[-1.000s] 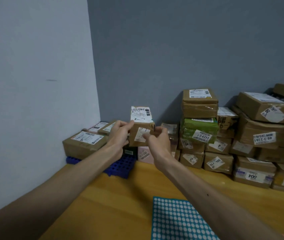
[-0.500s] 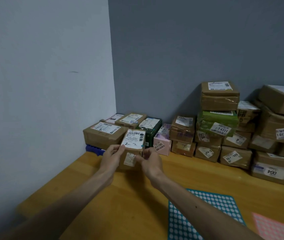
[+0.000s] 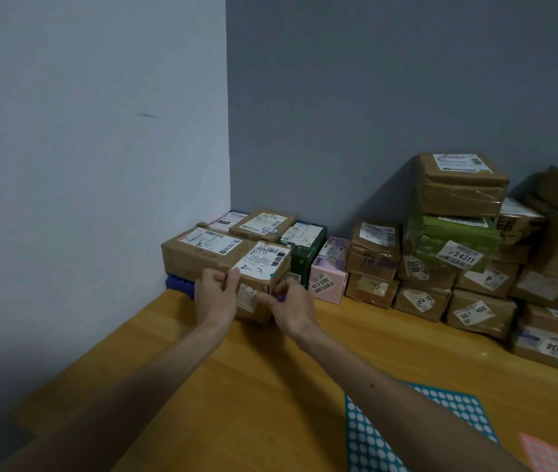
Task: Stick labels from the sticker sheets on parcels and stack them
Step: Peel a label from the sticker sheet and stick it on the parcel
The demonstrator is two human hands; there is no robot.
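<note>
A small brown parcel (image 3: 261,267) with a white shipping label on top stands on the wooden table (image 3: 236,386), in front of the low boxes in the corner. A small blue dot sticker (image 3: 273,275) sits at its top right edge. My left hand (image 3: 215,297) grips the parcel's left side. Fingers of my right hand (image 3: 289,306) curl against its right front corner. A teal sticker sheet (image 3: 407,434) with white dots lies near the front, partly under my right forearm. A pink sticker sheet (image 3: 550,454) shows at the lower right corner.
Behind the parcel lie a flat brown box (image 3: 199,250) on a blue tray (image 3: 179,284), a dark green box (image 3: 305,243) and a pink box (image 3: 328,270). Several stacked parcels (image 3: 461,240) line the grey back wall to the right. A wall closes the left side.
Both hands brought the small parcel down from in front of the stacks and set it on the table near the corner boxes. My view has turned left.
</note>
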